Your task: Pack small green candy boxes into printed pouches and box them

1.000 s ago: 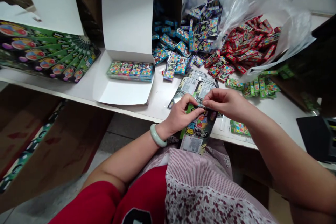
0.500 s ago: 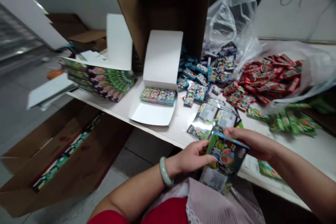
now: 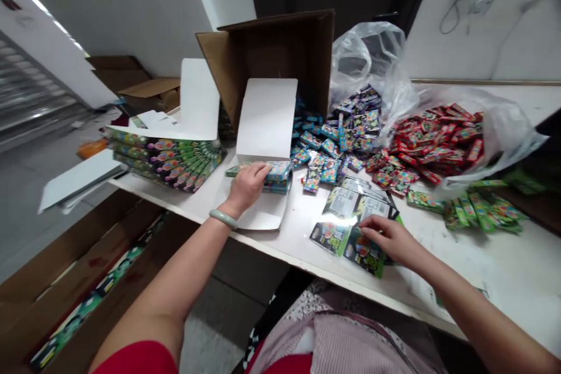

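Observation:
My left hand (image 3: 249, 187) is closed over a flat printed packet (image 3: 279, 170), laying it on the packets inside an open white box (image 3: 268, 111). Its fingertips are partly hidden behind the knuckles. A pale green bangle (image 3: 223, 219) circles that wrist. On the table to the right, my right hand (image 3: 388, 236) has bent fingers on the upper edge of a black and green packet (image 3: 363, 250), thumb and index close together. This packet lies at the front of a spread of similar glossy packets (image 3: 335, 213).
Small blue packs (image 3: 311, 140), purple packs (image 3: 366, 111) and red packs (image 3: 438, 134) lie heaped with clear plastic bags. Green packs (image 3: 480, 210) lie at right. A cardboard carton (image 3: 284, 49) stands behind the white box. Stacked printed boxes (image 3: 175, 163) sit left, above a floor carton (image 3: 127, 292).
My left hand has carried the packet from my lap up and left to the white box. My right hand has let go of it and moved to the packets on the table.

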`<move>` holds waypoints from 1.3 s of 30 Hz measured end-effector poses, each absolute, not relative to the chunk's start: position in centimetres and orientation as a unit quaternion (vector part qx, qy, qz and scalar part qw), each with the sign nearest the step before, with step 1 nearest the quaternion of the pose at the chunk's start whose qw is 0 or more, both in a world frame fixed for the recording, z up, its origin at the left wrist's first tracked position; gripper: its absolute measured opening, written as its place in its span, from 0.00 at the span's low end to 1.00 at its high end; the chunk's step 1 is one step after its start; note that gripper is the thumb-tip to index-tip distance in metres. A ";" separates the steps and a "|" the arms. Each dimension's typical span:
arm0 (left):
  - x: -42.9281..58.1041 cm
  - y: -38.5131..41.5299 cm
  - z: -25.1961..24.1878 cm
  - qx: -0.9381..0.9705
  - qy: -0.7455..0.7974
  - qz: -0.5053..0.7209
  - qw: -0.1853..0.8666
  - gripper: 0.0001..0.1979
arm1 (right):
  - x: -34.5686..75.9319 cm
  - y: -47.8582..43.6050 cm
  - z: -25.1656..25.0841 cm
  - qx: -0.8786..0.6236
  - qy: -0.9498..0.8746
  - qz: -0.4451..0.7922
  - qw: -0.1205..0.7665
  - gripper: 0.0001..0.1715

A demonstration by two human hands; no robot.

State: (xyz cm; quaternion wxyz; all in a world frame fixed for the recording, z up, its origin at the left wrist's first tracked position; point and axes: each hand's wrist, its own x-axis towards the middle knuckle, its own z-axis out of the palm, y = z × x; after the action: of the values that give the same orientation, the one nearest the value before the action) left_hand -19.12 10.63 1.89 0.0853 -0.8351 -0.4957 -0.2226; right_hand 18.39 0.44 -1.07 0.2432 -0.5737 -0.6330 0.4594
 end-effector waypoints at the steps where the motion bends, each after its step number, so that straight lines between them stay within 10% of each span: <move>1: -19.1 10.9 1.1 -0.836 -0.496 -0.221 0.081 0.19 | 18.4 0.5 -1.6 -0.576 -0.639 0.450 0.239 0.12; 17: -18.2 11.0 -0.9 -0.822 -0.559 -0.101 -0.037 0.31 | 18.4 3.8 -2.3 -0.558 -0.733 0.350 0.168 0.15; 21: -11.7 7.1 0.5 -0.831 -0.495 -0.239 -0.086 0.26 | 16.6 6.7 -1.7 -0.569 -0.784 0.218 0.116 0.28; 26: -4.3 3.0 -1.3 -0.832 -0.501 -0.116 -0.207 0.31 | 14.8 8.0 -1.8 -0.583 -0.791 0.180 0.056 0.56; 34: -4.0 3.0 -3.6 -0.780 -0.540 -0.180 -0.260 0.44 | 14.9 9.0 -0.3 -0.613 -0.771 0.157 0.064 0.31; 39: -3.2 3.9 -3.2 -0.661 -0.511 -0.385 -0.392 0.14 | 17.3 8.8 3.9 -0.626 -0.754 0.165 0.115 0.09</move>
State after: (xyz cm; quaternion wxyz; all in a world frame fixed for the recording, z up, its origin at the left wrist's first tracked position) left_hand -3.24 3.92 -3.18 -0.3923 -0.6613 -0.5108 -0.3846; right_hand 17.29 8.84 3.89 0.1153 -0.6258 -0.7537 0.1647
